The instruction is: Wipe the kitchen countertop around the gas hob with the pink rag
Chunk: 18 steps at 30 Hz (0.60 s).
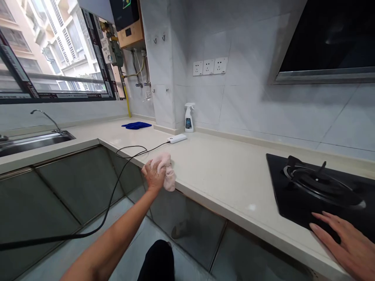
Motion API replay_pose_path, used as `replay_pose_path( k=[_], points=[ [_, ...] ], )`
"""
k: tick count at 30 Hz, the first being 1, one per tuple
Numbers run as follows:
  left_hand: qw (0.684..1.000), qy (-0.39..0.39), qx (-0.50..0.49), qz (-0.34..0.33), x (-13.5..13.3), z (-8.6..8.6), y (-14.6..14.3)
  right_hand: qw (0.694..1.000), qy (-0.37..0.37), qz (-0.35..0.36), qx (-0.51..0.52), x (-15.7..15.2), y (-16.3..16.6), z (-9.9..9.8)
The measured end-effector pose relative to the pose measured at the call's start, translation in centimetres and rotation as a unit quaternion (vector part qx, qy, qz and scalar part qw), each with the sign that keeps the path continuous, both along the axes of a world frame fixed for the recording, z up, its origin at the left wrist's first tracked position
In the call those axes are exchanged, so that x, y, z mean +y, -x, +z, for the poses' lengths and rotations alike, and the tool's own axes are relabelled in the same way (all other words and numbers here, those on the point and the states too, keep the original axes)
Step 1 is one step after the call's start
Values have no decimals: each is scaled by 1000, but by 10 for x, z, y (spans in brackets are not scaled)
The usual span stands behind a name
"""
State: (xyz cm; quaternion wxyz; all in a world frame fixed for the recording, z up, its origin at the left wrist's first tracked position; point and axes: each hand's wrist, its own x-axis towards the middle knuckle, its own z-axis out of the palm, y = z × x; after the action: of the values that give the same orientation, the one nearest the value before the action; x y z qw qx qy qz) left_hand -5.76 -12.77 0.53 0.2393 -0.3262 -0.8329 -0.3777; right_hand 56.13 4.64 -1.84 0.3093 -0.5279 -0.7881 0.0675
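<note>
Our left hand [153,176] is closed over a pink cloth [167,162], its fingers curled into the bunched fabric. The cloth sits under and just to the right of those fingers, at the front edge of the pale counter [222,168], with a fold hanging over that edge. Our right hand [342,236] is open, the fingers extended and nothing visible in its grasp; it lies at the near edge of the black stove [288,199], whose round burner [319,181] is just beyond the fingertips.

Just past the left hand we see a white device [177,138] with a black cable [113,195], which loops and then runs down to the left of that hand. Farther beyond the same hand, a spray bottle [189,120] stands upright against the wall, below 3 sockets [208,67]. A blue cloth [136,125] lies flat beyond the left hand, and the sink [35,143] is well to that hand's left.
</note>
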Motion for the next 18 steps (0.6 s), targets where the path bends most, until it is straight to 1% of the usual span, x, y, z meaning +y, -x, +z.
replay_pose_path(
  k=[2,5,6,8,10,12,14,16,18],
  points=[
    [999,-46,16,-12,5,-16,-32,1000,2,3,-1,-1,0,-1],
    [991,-129,17,-44,13,-44,-87,1000,2,1,-6,-1,1,-4],
    [989,-139,7,-56,16,-52,-106,1000,3,0,-8,0,2,-5],
    [988,-136,-17,-76,21,-66,-143,1000,0,4,-15,2,2,-8],
    [985,-141,-31,-97,25,-77,-176,999,-14,9,-30,5,1,-11],
    [978,-157,-26,-133,27,-84,-206,999,-29,12,-43,7,-1,-12],
    [970,-156,-5,-189,27,-89,-233,998,-30,10,-52,5,-2,-6],
    [958,-127,20,-257,28,-90,-259,998,-38,-6,-53,-7,4,6],
    [945,-70,28,-317,27,-85,-282,996,-75,-34,-20,-27,23,21]
  ],
)
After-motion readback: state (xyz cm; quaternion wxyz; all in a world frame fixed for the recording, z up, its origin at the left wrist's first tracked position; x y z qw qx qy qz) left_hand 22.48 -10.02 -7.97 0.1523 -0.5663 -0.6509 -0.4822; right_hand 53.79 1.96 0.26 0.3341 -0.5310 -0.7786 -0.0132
